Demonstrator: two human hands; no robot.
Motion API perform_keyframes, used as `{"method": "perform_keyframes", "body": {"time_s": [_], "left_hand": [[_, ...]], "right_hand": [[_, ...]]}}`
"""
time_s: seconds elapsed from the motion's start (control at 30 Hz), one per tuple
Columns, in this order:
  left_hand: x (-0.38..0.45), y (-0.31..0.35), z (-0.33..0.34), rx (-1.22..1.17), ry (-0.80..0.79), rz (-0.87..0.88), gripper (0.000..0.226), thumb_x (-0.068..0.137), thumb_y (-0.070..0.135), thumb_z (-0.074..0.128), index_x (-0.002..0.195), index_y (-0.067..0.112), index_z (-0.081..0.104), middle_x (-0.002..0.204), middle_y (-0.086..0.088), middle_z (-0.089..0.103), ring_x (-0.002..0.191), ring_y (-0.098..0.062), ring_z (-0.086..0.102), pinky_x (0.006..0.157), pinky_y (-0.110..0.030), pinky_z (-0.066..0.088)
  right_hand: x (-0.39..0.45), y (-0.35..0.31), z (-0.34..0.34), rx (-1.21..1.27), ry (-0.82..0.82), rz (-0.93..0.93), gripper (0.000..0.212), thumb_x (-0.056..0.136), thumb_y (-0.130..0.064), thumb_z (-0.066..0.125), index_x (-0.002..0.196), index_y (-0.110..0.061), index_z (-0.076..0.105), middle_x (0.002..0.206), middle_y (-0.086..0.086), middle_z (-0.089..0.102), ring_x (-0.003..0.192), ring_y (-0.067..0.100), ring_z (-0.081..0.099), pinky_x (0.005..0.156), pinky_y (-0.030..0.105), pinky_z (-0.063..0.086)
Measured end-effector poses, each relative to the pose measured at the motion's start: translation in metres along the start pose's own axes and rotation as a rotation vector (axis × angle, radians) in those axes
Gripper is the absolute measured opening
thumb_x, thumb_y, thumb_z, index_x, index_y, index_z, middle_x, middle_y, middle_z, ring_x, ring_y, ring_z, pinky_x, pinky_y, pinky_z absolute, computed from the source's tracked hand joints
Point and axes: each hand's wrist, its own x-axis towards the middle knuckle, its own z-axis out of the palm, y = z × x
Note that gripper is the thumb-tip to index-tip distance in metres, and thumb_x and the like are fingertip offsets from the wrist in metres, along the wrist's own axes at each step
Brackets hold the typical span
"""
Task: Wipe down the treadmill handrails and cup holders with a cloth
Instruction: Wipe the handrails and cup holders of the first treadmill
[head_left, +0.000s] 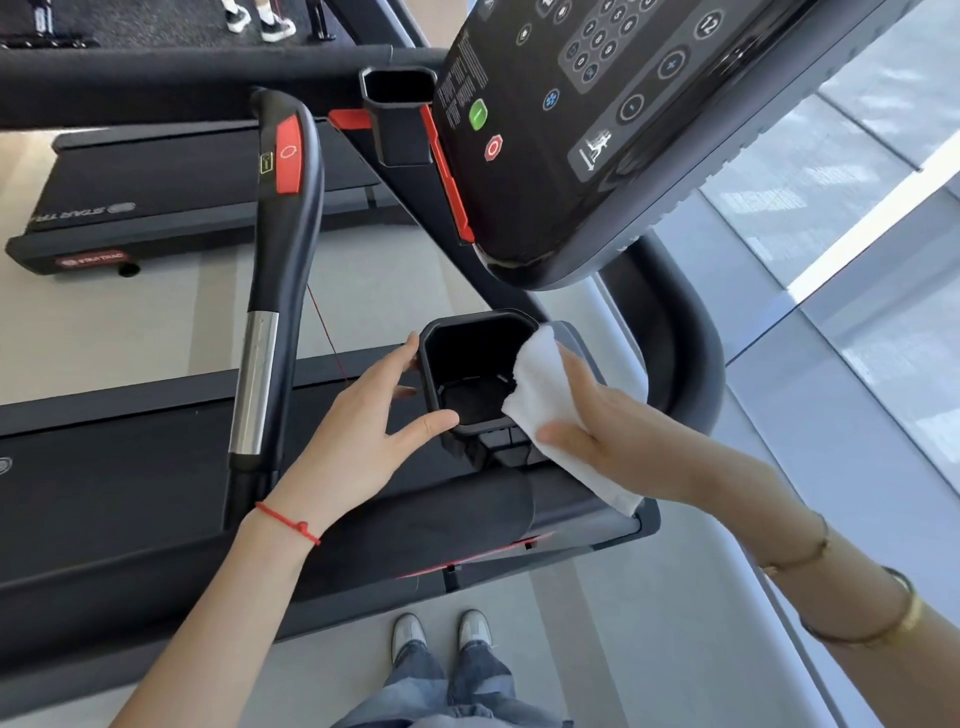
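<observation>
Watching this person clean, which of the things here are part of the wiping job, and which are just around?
Part of the job:
white cloth, held in the right hand
near cup holder, steadied by the left hand
far cup holder
handrail

Just around:
console panel
neighbouring treadmill
red bracelet

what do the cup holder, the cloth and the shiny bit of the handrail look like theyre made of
Cup holder: likely moulded black plastic, matt, with crisp faceted walls. Cloth: soft white woven or terry fabric, folding limply under the right hand. Handrail sensor section: probably polished metal, with a bright mirror-like streak.
</observation>
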Motion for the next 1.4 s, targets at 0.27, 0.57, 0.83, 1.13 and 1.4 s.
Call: {"method": "perform_keyframes", "body": {"time_s": [0.27,0.57,0.83,1.13,1.4], "left_hand": [[-0.001,0.003,0.002,-0.005,0.012,-0.01,0.103,0.067,0.075,0.049,0.156,0.034,0.015,0.155,0.014,0.034,0.118,0.006,0.044,0.11,-0.03,0.037],[-0.003,0.003,0.003,-0.022,0.013,-0.016,0.098,0.072,0.07,0.053,0.155,0.037,0.014,0.156,0.012,0.033,0.131,0.0,0.04,0.114,-0.032,0.034],[-0.004,0.005,0.003,-0.011,0.006,-0.018,0.097,0.074,0.07,0.052,0.156,0.037,0.012,0.155,0.014,0.033,0.12,0.009,0.038,0.108,-0.023,0.033],[-0.011,0.005,0.0,0.001,-0.008,-0.013,0.083,0.081,0.063,0.048,0.155,0.039,0.016,0.15,0.018,0.039,0.108,0.021,0.045,0.102,-0.018,0.033],[-0.015,0.005,-0.005,0.045,0.055,-0.031,0.066,0.088,0.051,0.055,0.148,0.028,0.04,0.14,0.014,0.051,0.119,0.003,0.051,0.106,-0.021,0.037]], "right_hand": [[0.007,-0.006,0.012,-0.033,0.128,-0.127,0.084,0.1,-0.044,0.044,0.152,-0.02,-0.017,0.162,0.001,-0.015,0.147,0.022,0.015,0.108,0.028,0.028],[0.016,-0.02,0.024,-0.066,0.211,-0.14,0.09,0.099,-0.051,0.044,0.153,-0.006,-0.013,0.16,0.002,-0.022,0.136,0.002,-0.038,0.117,0.03,-0.013],[0.02,-0.01,0.03,0.146,0.202,-0.033,0.12,0.077,-0.076,0.05,0.15,-0.017,-0.025,0.157,-0.009,-0.03,0.149,0.014,-0.011,0.107,0.014,0.002],[0.062,0.005,0.002,0.226,0.378,-0.117,0.065,0.092,-0.055,0.037,0.144,-0.017,0.035,0.13,0.003,0.054,0.118,0.021,0.051,0.086,0.015,0.033],[0.114,-0.021,-0.027,-0.105,0.096,-0.377,0.037,0.105,-0.03,0.039,0.138,-0.016,0.048,0.119,0.004,0.064,0.106,0.021,0.056,0.084,0.024,0.037]]}}
